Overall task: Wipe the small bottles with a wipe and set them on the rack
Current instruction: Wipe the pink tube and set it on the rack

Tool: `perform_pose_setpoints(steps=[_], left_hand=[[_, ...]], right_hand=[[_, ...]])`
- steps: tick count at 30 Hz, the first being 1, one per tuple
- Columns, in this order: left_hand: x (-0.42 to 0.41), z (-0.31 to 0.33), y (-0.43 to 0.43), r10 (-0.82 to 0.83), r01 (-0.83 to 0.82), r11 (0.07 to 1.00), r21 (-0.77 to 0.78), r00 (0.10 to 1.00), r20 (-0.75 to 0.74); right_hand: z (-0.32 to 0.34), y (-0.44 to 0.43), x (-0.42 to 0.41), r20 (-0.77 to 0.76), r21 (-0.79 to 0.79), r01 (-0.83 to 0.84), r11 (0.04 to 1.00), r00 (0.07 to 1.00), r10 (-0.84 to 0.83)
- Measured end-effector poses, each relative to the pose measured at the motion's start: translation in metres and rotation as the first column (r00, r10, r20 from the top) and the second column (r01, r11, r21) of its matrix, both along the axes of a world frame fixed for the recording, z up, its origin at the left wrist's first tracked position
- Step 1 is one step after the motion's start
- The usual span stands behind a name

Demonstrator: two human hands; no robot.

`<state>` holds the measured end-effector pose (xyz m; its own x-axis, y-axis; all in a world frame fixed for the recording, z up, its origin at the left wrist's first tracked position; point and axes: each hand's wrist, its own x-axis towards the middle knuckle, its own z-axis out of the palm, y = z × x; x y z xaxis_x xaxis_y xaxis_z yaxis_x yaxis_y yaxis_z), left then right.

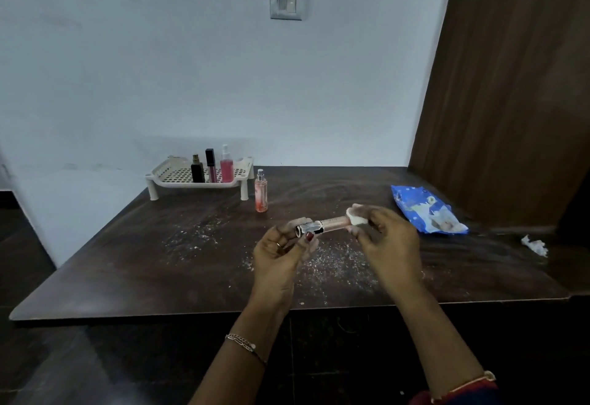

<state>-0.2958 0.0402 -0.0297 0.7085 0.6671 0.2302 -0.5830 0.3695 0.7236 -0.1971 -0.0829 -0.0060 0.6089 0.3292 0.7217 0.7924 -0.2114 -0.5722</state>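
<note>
My left hand (282,253) holds a slim pinkish bottle (332,224) by its silver and black cap end, lying level above the dark table (159,261). My right hand (388,238) pinches a white wipe (354,215) against the bottle's other end. A cream rack (172,174) stands at the back left and carries a black bottle (197,170), a dark pink tube with a black cap (210,166) and a pink spray bottle (226,166). A peach spray bottle (261,192) stands on the table just right of the rack.
A blue wipe packet (424,211) lies at the right, near a brown wooden panel (510,85). A crumpled used wipe (534,245) sits near the table's right edge. White crumbs dust the tabletop under my hands. A white wall stands behind the table.
</note>
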Motion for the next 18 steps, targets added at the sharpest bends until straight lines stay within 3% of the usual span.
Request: perform_pose_setpoints(steps=[5, 7, 9, 14, 18], left_hand=[[0.004, 0.002, 0.0, 0.061, -0.061, 0.994, 0.094, 0.998, 0.001], [0.002, 0.004, -0.002, 0.065, -0.058, 0.976, 0.209, 0.998, -0.025], [0.001, 0.005, -0.002, 0.069, -0.058, 0.972, 0.226, 0.997, -0.041], [-0.001, 0.005, 0.002, 0.056, -0.054, 0.993, 0.103, 0.998, -0.014], [-0.002, 0.007, 0.004, 0.056, -0.055, 0.996, -0.075, 0.998, 0.012]], right_hand=[[-0.014, 0.018, -0.021, 0.285, -0.167, 0.161, 0.973, 0.953, -0.108], [-0.019, 0.026, -0.031, 0.334, -0.206, 0.164, 0.965, 0.938, -0.088], [-0.021, 0.031, -0.038, 0.336, -0.211, 0.139, 0.968, 0.94, -0.062], [-0.016, 0.019, -0.023, 0.427, -0.199, 0.089, 0.976, 0.904, 0.004], [-0.013, 0.006, -0.004, 0.418, -0.079, 0.175, 0.981, 0.9, -0.127]])
